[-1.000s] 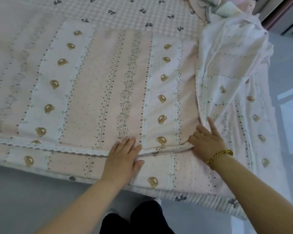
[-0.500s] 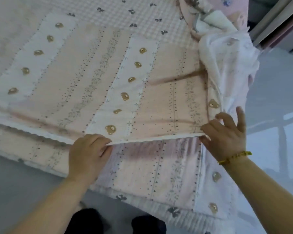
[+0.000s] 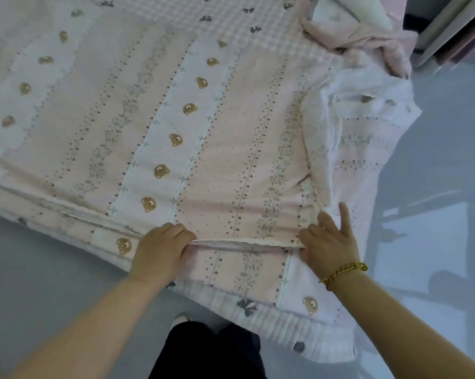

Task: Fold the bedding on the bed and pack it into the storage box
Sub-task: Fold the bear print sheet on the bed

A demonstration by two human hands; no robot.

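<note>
Head view: left hand [image 3: 161, 250] curled, pinching quilt [image 3: 230, 160] edge; right hand [image 3: 329, 242] pinches same edge farther along. Edge pulled taut between hands, likely to square up fold. Quilt spread on bed [image 3: 285, 324] beyond hands. Storage box not visible.
</note>
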